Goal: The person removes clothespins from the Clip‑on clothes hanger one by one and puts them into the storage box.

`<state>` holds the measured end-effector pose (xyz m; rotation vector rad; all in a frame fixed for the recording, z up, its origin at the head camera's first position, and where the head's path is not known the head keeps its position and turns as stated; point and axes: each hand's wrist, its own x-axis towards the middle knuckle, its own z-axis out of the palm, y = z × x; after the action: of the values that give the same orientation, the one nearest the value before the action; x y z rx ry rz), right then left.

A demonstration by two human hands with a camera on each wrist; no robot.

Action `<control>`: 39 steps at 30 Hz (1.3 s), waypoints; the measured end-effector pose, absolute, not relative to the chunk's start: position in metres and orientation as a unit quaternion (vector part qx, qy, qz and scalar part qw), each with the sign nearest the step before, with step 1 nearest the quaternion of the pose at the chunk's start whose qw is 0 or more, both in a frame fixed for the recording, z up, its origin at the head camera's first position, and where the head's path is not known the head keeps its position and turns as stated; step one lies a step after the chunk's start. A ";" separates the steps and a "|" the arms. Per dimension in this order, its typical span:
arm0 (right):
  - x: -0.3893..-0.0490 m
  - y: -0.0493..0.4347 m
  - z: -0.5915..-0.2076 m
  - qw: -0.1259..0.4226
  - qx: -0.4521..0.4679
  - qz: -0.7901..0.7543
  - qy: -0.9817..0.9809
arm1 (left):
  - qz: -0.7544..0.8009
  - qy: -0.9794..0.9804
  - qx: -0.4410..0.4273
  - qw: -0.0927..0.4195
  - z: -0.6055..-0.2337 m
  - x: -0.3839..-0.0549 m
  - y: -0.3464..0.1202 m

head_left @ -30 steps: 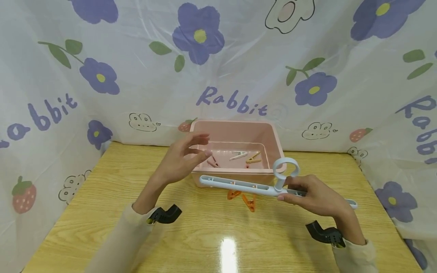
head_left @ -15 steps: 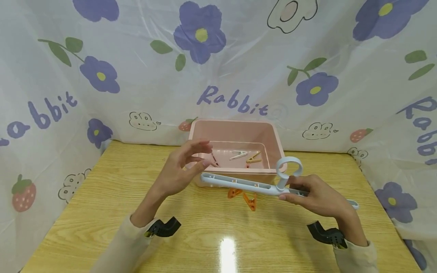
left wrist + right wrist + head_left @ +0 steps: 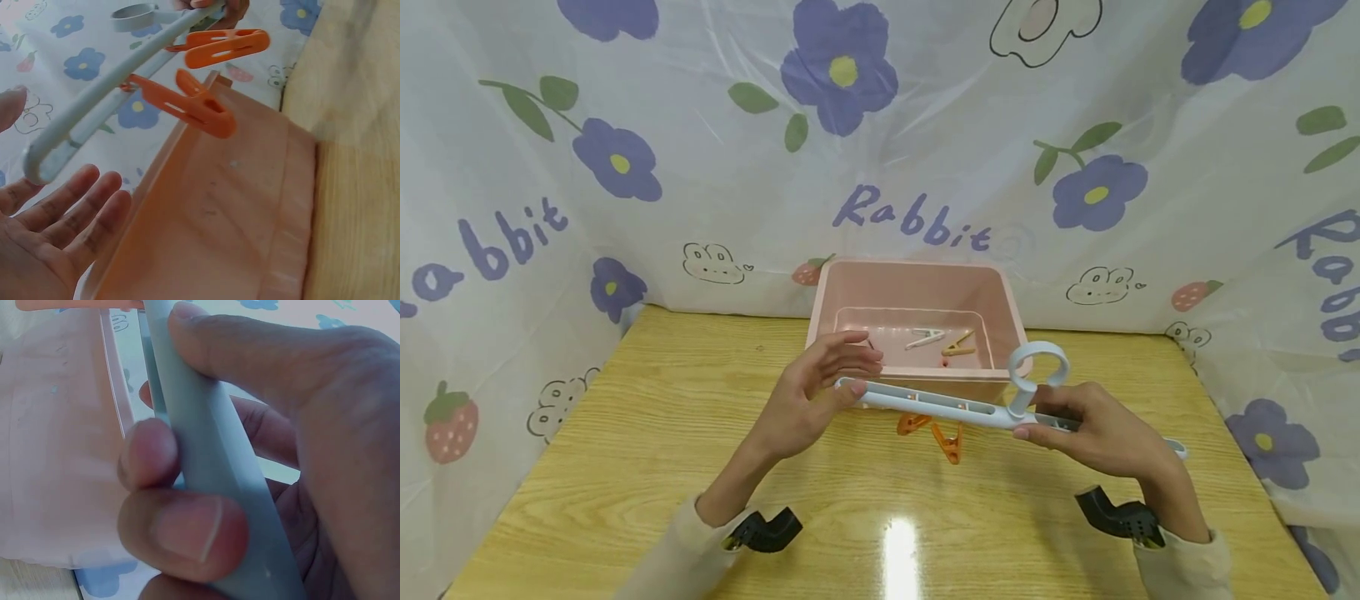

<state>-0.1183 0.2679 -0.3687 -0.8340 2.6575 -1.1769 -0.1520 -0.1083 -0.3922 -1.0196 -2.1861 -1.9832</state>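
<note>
My right hand grips a light blue clip hanger, a slotted bar with an open ring on top. Its fingers wrap round the bar in the right wrist view. Two orange clothespins hang under the bar, left of the ring. At the bar's left end is my left hand, its fingers loosely extended and its thumb overlapping the tip in the head view. From the left wrist, that hand shows its fingers spread beneath the bar's end, the thumb standing off to the side.
Behind the hanger a pink bin stands on the wooden table. A white clothespin and a yellow one lie inside it, with a small red piece beside them. A printed curtain hangs at the back and sides.
My left hand has come down and slightly right, from over the bin's left side to the bar's left end. My right hand and the hanger have barely moved.
</note>
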 end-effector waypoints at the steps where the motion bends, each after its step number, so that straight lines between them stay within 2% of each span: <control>1: -0.118 0.268 -0.369 0.058 -0.276 -0.389 0.877 | -0.636 -0.699 -0.328 0.006 -0.393 -0.151 -0.108; 29: -0.117 0.269 -0.367 0.048 -0.286 -0.397 0.871 | -0.608 -0.727 -0.300 -0.110 -0.431 -0.131 -0.076; 39: -0.118 0.268 -0.368 0.049 -0.287 -0.395 0.871 | -0.603 -0.721 -0.321 -0.115 -0.436 -0.129 -0.065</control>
<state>-0.1176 0.2680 -0.3680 -0.8752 2.6553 -1.2050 -0.1289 -0.0651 -0.4361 -1.0887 -2.4486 -2.0460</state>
